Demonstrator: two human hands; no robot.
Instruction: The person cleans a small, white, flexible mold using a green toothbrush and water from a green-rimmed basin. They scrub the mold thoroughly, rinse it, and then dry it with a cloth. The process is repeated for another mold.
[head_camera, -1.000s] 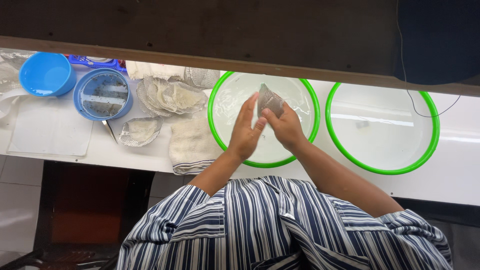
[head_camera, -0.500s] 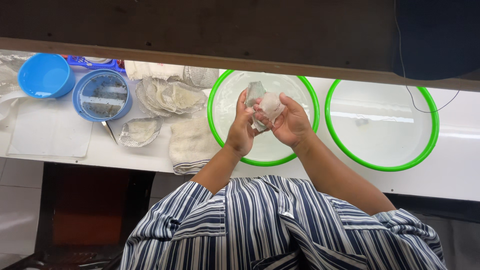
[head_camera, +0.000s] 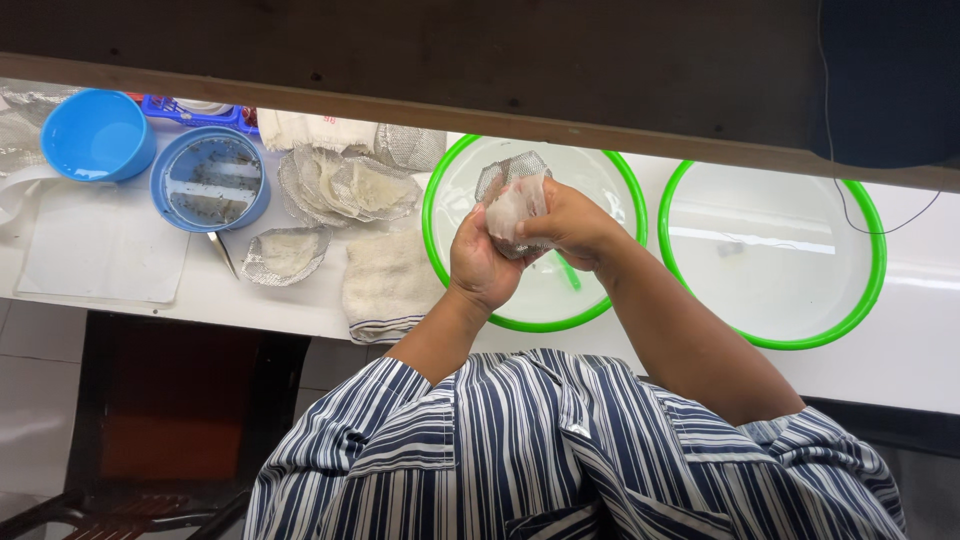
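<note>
Both hands have drawn a little lower and closer over the basin since half a second ago, and the mesh piece now sticks up above the fingers rather than lying between the palms. Left hand and right hand are pressed together, each closed around the same thing — a crumpled white cloth wrapped about a round metal mesh strainer, whose rim shows just above the grip. That bundle hangs over the near green-rimmed basin, which holds clear water; a thin green stick-like object lies in it just below the right hand.

Well to the right of the grip sits a second green-rimmed basin, also filled with clear water, with a small dark speck near its middle that is too small to make out.

Left of the grip, just beside the near basin, a folded white towel lies on the white table. Farther left is a stack of mesh strainers with pale residue in them, and a single mesh strainer below that stack. Beyond these stands a blue round container with a pale insert and dark specks inside, tweezers lying at its lower edge — and farthest from the hands, a blue bowl showing only its blue inside.
</note>
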